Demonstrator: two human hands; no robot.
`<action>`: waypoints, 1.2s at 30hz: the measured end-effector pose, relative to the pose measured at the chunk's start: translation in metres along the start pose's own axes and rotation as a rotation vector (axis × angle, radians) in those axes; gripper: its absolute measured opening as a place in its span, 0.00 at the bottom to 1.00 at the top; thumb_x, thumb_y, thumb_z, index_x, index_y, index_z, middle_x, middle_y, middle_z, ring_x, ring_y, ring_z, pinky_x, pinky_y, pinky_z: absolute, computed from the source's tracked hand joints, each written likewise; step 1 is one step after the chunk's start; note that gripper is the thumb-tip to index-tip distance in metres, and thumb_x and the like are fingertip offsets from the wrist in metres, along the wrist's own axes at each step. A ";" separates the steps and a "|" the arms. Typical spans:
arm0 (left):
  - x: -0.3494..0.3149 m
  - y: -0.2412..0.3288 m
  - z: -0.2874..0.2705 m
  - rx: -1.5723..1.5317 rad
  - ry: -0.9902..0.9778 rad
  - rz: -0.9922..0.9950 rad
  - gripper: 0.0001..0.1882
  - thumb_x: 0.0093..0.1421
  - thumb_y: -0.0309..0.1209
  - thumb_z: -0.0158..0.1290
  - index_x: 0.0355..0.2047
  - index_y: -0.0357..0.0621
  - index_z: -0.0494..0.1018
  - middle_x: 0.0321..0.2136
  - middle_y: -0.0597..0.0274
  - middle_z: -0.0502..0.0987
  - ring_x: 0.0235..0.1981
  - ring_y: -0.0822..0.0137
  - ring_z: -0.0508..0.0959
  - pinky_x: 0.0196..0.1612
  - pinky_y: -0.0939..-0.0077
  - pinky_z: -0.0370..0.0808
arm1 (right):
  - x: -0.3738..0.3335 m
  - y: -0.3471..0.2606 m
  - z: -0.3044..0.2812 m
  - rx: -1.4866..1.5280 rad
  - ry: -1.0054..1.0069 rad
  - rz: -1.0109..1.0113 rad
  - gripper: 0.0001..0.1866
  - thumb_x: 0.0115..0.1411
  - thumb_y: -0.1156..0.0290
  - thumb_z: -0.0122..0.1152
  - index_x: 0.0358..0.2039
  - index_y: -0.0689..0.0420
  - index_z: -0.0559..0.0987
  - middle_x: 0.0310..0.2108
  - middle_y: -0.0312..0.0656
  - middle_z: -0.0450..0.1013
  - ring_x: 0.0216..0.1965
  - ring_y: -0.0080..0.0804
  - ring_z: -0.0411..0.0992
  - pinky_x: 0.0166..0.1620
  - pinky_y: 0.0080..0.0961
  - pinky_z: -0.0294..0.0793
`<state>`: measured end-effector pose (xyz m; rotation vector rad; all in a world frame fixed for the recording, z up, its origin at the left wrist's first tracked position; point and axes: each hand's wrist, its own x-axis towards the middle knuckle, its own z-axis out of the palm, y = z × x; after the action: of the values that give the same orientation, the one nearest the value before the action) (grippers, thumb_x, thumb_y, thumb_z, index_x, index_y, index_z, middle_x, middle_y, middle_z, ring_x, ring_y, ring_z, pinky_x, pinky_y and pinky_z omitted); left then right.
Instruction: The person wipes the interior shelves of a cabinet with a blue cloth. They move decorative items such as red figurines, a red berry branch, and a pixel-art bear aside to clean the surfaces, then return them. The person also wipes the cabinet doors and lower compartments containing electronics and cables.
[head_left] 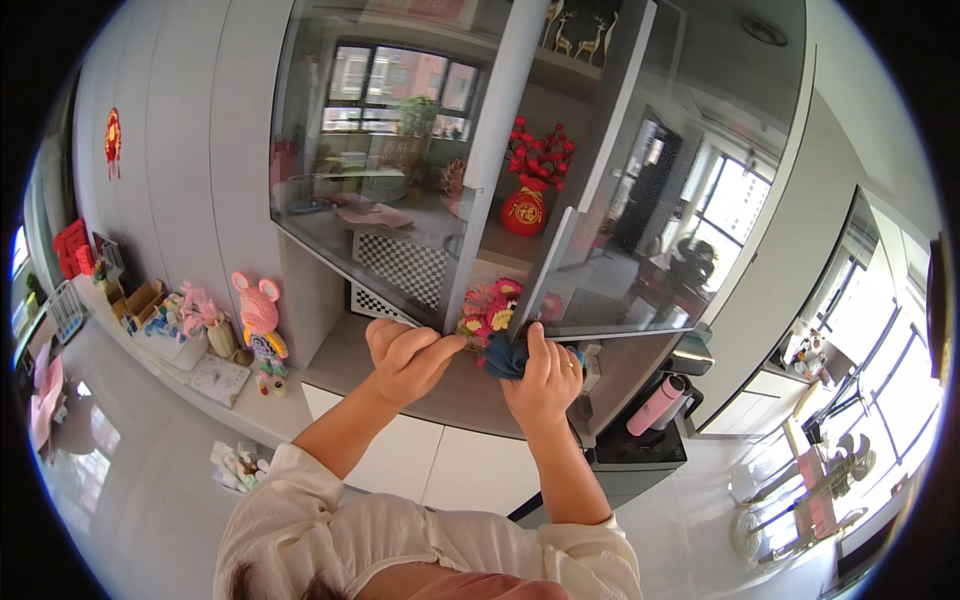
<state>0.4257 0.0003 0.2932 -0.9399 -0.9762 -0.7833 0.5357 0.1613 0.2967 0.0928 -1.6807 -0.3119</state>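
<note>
Two dark glass doors of a wall cabinet stand ajar in front of me. My left hand (pixel 410 358) is closed at the lower inner corner of the left glass door (pixel 390 190), fingers curled and thumb pointing right. In my right hand (pixel 545 378) is a bunched dark blue cloth (pixel 503 357), just under the lower inner corner of the right glass door (pixel 640 240); my fingertips reach up to that door's edge. Between the doors, a red pot with red berry branches (pixel 524 208) sits on a shelf. Pink and yellow flowers (pixel 490 308) show behind my hands.
Gold deer figurines (pixel 578 38) occupy the upper shelf. A pink bear figure (pixel 262 322) and pink flowers in a vase (pixel 215 328) stand on the left ledge. To the right, a pink bottle (pixel 658 404) rests on a black stand. White drawer fronts (pixel 390 455) lie below the counter.
</note>
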 end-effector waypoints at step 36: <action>-0.042 -0.025 0.089 0.004 -0.429 -0.173 0.20 0.45 0.27 0.53 0.42 0.49 0.71 0.49 0.67 0.71 0.40 0.64 0.71 0.44 0.67 0.64 | 0.021 0.019 0.068 -0.105 -0.770 0.171 0.59 0.36 0.63 0.72 0.68 0.54 0.49 0.17 0.38 0.72 0.16 0.31 0.72 0.19 0.27 0.70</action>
<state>0.3595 0.0772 0.2842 -1.0527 -1.4471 -0.7359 0.4679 0.1844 0.3145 -0.2841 -2.4097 -0.3259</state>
